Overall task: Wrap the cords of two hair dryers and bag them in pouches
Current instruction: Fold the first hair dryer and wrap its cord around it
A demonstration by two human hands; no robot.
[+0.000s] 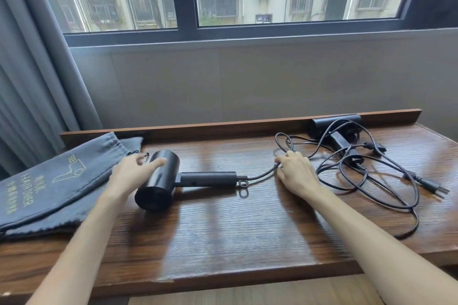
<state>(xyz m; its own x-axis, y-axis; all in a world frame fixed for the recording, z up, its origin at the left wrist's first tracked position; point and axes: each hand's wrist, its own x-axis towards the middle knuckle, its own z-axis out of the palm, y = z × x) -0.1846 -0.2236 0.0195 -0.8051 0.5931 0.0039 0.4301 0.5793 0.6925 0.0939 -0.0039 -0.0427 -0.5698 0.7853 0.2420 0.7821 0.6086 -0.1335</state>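
A black hair dryer [173, 181] lies on its side at the middle of the wooden table [223, 230], handle pointing right. My left hand [135, 168] hovers open just left of its barrel, thumb near the top. My right hand [295, 171] grips its black cord [262, 176] a little past the handle's end. A second black hair dryer [337, 126] lies at the back right, its cord tangled in loose loops [371, 181] with the first; a plug [431, 184] lies at the right. Grey drawstring pouches [49, 181] printed with a dryer logo lie stacked at the left.
A raised wooden ledge [223, 126] runs along the table's back edge under a window. A grey curtain [29, 82] hangs at the left. The table's front edge [198, 280] is close to me.
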